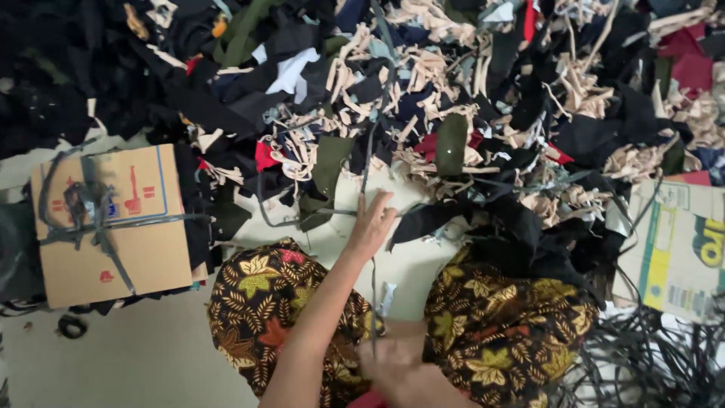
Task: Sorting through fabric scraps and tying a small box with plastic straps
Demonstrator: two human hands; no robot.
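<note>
— Where was the left hand (371, 223)?

— Stretched out over the pale floor (151, 355) to the edge of the heap of fabric scraps (453, 98), fingers loosely spread, touching a thin dark strip (373, 283) that ran back toward the body.

— And the right hand (396, 363)?

— Low between the knees, blurred, seemingly closed around the near end of that strip; I couldn't tell for sure.

— Anything beside them?

— A cardboard box (113, 227) tied with grey strips lay at the left, another carton (683, 249) at the right, and patterned brown cloth (498, 325) covered both knees.
</note>
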